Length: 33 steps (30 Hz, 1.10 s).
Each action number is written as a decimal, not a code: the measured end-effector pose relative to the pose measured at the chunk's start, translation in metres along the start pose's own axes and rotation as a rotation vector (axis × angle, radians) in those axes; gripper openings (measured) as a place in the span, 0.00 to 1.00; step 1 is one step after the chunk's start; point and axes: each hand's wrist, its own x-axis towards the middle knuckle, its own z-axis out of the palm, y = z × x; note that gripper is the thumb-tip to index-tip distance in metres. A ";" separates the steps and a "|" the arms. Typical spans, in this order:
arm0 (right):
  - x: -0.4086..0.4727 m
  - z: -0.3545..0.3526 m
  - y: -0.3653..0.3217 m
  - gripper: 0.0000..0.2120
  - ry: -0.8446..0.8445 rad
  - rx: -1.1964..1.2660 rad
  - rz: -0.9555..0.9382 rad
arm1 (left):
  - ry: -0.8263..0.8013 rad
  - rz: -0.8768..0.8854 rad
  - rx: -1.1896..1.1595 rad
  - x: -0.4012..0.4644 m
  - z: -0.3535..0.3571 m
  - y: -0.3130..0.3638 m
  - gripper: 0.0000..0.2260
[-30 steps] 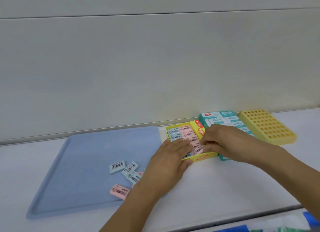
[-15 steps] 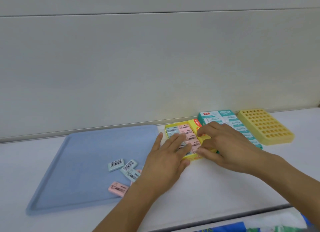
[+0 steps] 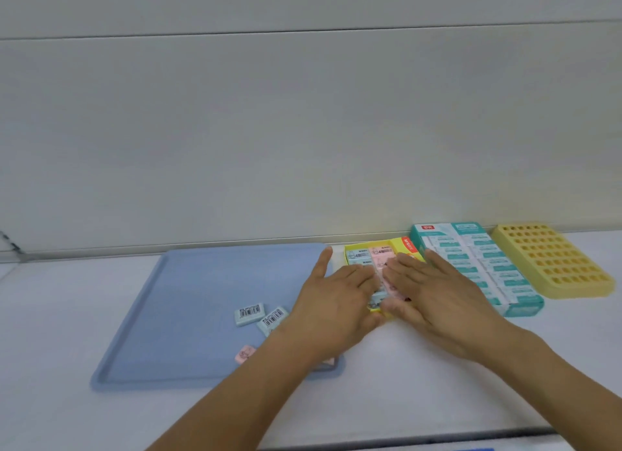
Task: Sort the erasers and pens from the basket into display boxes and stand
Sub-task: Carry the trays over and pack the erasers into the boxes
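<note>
Lying flat over the yellow display box (image 3: 356,250) at centre right of the frame, both hands are seen with fingers straight and nothing pinched: the left hand (image 3: 336,302) covers the box's left half, the right hand (image 3: 434,295) its right half, fingertips pointing toward the wall. The pastel erasers in the box (image 3: 370,258) are pressed under those fingers. The loose erasers yet to be sorted, two blue ones (image 3: 249,313) and a pink one (image 3: 245,353), are found on the blue tray (image 3: 188,282), to the lower left of the box. They lie just left of the left wrist, so the left hand is judged the nearer. Their long axes run roughly across the frame, slightly slanted. The teal display box (image 3: 478,265) and the yellow pen stand (image 3: 552,262) sit further right, apart from both hands.
</note>
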 end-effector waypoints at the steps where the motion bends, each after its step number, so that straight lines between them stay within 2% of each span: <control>1: 0.001 -0.005 -0.002 0.51 -0.018 -0.020 -0.001 | -0.007 0.002 -0.003 0.000 0.001 0.000 0.24; 6: 0.004 -0.008 -0.015 0.60 -0.168 0.042 0.031 | -0.038 -0.031 -0.030 -0.005 0.004 0.004 0.25; 9: 0.009 -0.018 -0.016 0.61 -0.139 0.062 0.043 | -0.035 -0.066 -0.129 -0.009 -0.007 0.000 0.22; 10: 0.011 -0.021 -0.017 0.56 -0.058 0.099 0.050 | -0.049 -0.130 -0.209 -0.013 -0.013 -0.007 0.22; 12: 0.017 -0.020 -0.023 0.38 0.184 0.187 0.018 | 0.048 -0.262 -0.325 -0.032 -0.022 -0.026 0.20; 14: 0.022 -0.015 -0.037 0.20 0.380 0.275 -0.110 | 0.162 -0.416 -0.376 -0.058 -0.031 -0.049 0.19; 15: 0.027 -0.013 -0.046 0.15 0.424 0.295 -0.194 | 0.158 -0.486 -0.367 -0.071 -0.035 -0.061 0.18; 18: 0.046 -0.016 -0.083 0.13 0.221 0.311 -0.352 | 0.004 -0.625 -0.359 -0.100 -0.040 -0.084 0.15; 21: 0.069 -0.014 -0.106 0.14 0.011 0.262 -0.365 | -0.108 -0.623 -0.340 -0.107 -0.034 -0.081 0.16; 25: 0.080 -0.015 -0.114 0.13 -0.072 0.272 -0.363 | -0.041 -0.670 -0.413 -0.107 -0.030 -0.080 0.04; 28: 0.078 -0.016 -0.112 0.08 -0.045 0.332 -0.332 | 0.004 -0.772 -0.458 -0.106 -0.030 -0.082 0.04; 29: 0.076 -0.015 -0.110 0.06 -0.003 0.356 -0.312 | 0.059 -0.844 -0.558 -0.103 -0.032 -0.080 0.04; 30: 0.075 -0.013 -0.108 0.05 0.067 0.390 -0.286 | 0.144 -0.936 -0.756 -0.099 -0.036 -0.076 0.03; 32: 0.071 -0.009 -0.104 0.03 0.290 0.487 -0.252 | 0.282 -1.087 -1.346 -0.088 -0.047 -0.069 0.02; 33: 0.068 -0.008 -0.102 0.02 0.423 0.531 -0.259 | 0.292 -1.102 -1.620 -0.084 -0.053 -0.065 0.03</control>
